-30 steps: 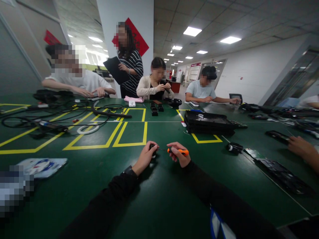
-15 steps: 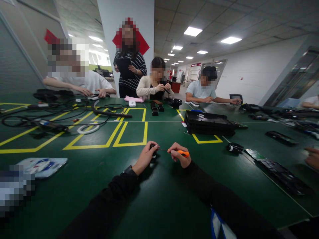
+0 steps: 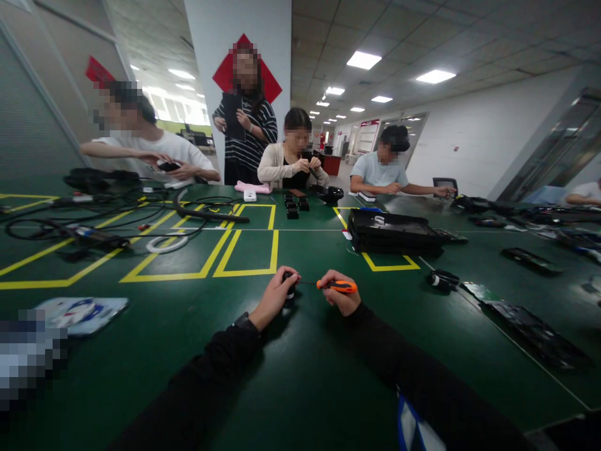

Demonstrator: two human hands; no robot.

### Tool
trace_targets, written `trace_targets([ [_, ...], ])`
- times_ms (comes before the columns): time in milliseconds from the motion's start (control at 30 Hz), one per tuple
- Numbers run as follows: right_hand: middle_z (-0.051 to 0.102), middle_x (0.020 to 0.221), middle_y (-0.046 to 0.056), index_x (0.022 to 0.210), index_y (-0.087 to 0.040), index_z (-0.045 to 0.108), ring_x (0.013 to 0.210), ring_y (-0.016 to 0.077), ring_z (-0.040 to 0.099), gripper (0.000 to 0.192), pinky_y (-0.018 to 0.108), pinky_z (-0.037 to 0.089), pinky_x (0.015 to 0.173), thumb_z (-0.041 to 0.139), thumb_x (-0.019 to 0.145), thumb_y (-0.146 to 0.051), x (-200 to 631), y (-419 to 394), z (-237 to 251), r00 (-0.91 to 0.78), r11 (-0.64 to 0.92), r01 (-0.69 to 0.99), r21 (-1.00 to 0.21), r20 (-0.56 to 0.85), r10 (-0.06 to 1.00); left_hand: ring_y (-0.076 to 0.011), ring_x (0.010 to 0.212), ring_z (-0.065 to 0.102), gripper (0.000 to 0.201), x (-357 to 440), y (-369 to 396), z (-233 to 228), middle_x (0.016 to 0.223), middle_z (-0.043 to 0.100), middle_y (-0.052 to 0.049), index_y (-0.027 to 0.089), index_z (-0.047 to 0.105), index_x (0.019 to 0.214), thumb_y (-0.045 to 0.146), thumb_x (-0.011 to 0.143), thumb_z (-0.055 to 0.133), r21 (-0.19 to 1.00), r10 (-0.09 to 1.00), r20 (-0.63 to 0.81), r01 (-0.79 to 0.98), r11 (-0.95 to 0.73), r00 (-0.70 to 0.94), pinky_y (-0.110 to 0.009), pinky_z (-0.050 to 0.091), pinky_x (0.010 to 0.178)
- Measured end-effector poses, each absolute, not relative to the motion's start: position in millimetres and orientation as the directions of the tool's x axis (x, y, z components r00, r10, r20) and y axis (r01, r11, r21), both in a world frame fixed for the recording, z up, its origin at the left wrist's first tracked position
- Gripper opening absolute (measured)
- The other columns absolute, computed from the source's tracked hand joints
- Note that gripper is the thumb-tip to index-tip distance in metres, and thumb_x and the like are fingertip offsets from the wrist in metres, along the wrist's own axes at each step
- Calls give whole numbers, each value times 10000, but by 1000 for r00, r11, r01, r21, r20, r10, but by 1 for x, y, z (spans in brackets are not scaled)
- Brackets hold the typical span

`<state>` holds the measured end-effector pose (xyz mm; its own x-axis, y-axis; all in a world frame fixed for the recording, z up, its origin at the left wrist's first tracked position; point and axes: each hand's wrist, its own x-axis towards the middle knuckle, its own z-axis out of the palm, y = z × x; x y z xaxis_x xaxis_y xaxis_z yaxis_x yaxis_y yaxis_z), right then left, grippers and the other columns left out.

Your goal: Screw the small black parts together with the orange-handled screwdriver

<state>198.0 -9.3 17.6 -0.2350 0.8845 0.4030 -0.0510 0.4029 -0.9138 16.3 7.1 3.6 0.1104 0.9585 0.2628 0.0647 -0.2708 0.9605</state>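
Observation:
My left hand (image 3: 277, 290) is closed around a small black cylindrical part (image 3: 290, 293) with a light band near its lower end, upright at the green table (image 3: 300, 376). An orange-and-black screwdriver (image 3: 344, 286) lies in the closed fingers of my right hand (image 3: 342, 297). Its thin shaft points left, and the tip meets the black part beside my left thumb. My fingers cover much of the part, so the exact spot the tip touches is hidden.
Black trays (image 3: 394, 233) are stacked ahead to the right. A black device with a cable (image 3: 444, 280) and a long circuit assembly (image 3: 535, 329) lie further right. Black cables (image 3: 117, 216) and a white cable coil (image 3: 166, 242) spread at left. Several people sit or stand across the table.
My right fingers have shifted around the screwdriver, and more of its orange handle shows. My left hand stays put. At far left, a seated person has raised a dark object.

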Motion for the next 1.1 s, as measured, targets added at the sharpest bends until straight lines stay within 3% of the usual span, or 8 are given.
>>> trace_targets([
  [133,514,644,1,721,-145,600,428,52,421,139,197,350,400,551,698,-274,199,-13,20,-276,473,-2,-881,456,846,-134,745,531,227,16,7,4,830,574,-20,193,518,871,387,764,468,961,958,260,62,-269,124,-257,410,689],
  [300,510,532,-33,900,-152,532,372,59,411,233,172,311,347,480,761,-332,197,-12,20,-231,341,-27,-940,338,912,-137,734,533,242,16,5,4,818,566,-18,193,516,877,401,763,466,969,967,227,73,-236,115,-261,418,670],
  [433,505,498,-49,786,-170,475,356,61,406,154,170,310,340,543,703,-281,196,-10,18,-217,297,-76,-952,306,927,-136,734,535,244,17,4,5,825,565,-18,193,520,867,402,745,492,975,973,206,67,-214,104,-249,422,641],
  [567,500,583,-31,719,-157,536,392,48,397,110,185,332,375,581,648,-227,198,-11,19,-255,397,-47,-917,395,882,-135,722,532,237,17,6,4,792,561,-16,186,526,846,394,734,505,970,970,229,67,-235,86,-252,424,648],
  [667,482,579,-21,703,-144,579,409,54,404,134,200,342,400,541,706,-272,199,-13,20,-270,440,-29,-898,430,861,-136,718,531,239,17,7,3,780,554,-15,186,526,852,394,736,503,964,965,245,85,-253,91,-258,423,651],
  [900,504,499,-46,893,-156,531,361,63,403,232,177,297,339,519,732,-321,199,-8,19,-205,301,-94,-949,314,927,-138,705,534,262,17,3,7,757,545,-10,190,513,877,411,735,502,973,971,211,68,-220,109,-245,417,605],
  [1100,503,464,-56,768,-164,497,324,53,379,151,167,281,321,556,673,-266,196,-7,19,-185,270,-126,-955,290,939,-138,707,552,277,18,0,10,778,551,-14,194,496,895,420,735,504,985,978,163,43,-170,134,-229,411,581],
])
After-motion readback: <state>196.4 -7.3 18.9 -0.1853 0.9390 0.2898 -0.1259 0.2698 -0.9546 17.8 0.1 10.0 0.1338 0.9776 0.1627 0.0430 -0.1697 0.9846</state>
